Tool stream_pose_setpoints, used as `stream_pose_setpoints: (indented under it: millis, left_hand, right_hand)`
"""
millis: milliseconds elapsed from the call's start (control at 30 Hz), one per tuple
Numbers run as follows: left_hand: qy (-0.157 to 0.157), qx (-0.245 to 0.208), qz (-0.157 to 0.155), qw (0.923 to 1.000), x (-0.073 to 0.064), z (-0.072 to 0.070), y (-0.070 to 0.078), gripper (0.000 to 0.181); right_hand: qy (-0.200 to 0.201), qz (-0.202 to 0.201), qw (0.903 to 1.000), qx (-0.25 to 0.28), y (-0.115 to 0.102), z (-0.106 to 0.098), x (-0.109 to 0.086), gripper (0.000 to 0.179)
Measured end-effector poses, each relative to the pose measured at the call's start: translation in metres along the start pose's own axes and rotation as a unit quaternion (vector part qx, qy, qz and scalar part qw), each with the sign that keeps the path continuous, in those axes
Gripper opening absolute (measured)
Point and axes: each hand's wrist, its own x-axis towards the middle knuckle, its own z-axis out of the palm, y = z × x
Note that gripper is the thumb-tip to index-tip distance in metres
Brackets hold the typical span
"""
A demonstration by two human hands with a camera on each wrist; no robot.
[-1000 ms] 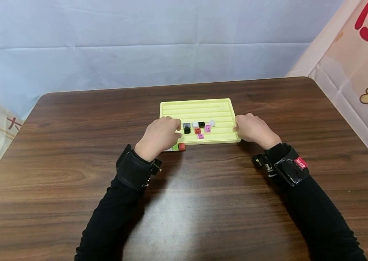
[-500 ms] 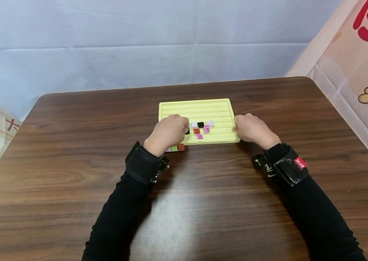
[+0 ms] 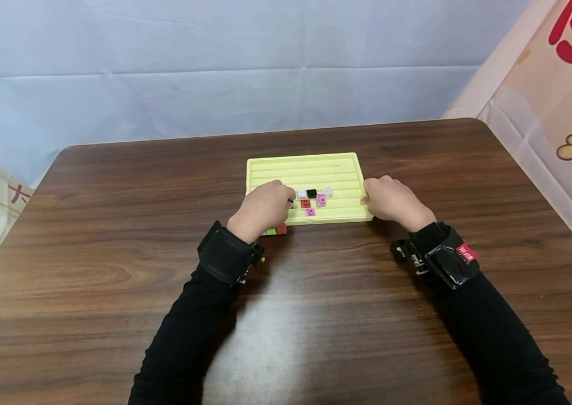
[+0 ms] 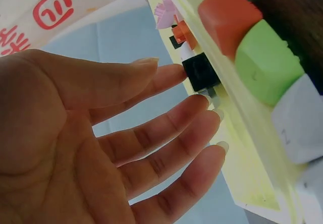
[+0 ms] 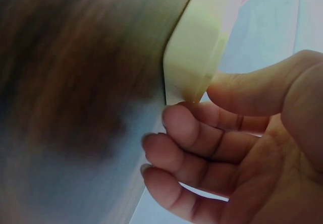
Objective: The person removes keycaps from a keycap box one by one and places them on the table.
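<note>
A pale yellow ridged tray (image 3: 301,166) lies on the table with several small keycaps in it. My left hand (image 3: 267,203) reaches over its left part, index fingertip against a black keycap (image 4: 202,72); thumb and other fingers are spread apart. Part of a grey keycap (image 4: 211,98) shows below the black one. My right hand (image 3: 392,199) grips the tray's right edge, thumb on the rim and fingers bent at the side wall. Pink (image 3: 321,200), red (image 3: 305,203), white (image 3: 302,194) and another black keycap (image 3: 312,193) lie right of my left hand.
Along the tray's front wall stands a row of keycaps: red (image 4: 229,17), green (image 4: 267,62) and white (image 4: 303,118), partly hidden by my left hand in the head view. The brown wooden table (image 3: 114,225) ends at a pale blue cloth (image 3: 215,67).
My left hand has moved right and inward over the tray, onto the black keycap, covering the grey one in the head view. My right hand stays on the tray's edge.
</note>
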Motion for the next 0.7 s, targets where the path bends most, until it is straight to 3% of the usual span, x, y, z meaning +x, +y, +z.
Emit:
stream_pose_setpoints:
  millis: [167, 433, 700]
  left_hand:
    - [0.010, 0.005, 0.002, 0.9999, 0.0004, 0.0021, -0.0008, 0.021]
    - [0.035, -0.002, 0.014, 0.9993, 0.0009, 0.0045, -0.0027, 0.034]
    - [0.035, 0.019, 0.018, 0.9990, 0.0020, 0.0058, -0.0034, 0.022]
  right_hand:
    - [0.002, -0.003, 1.0000, 0.001, 0.0006, 0.0004, -0.0001, 0.011]
    - [0.004, -0.003, 1.0000, -0.002, 0.0007, 0.0007, 0.0009, 0.012]
    - [0.001, 0.000, 1.0000, 0.003, 0.0008, 0.0005, 0.0011, 0.012]
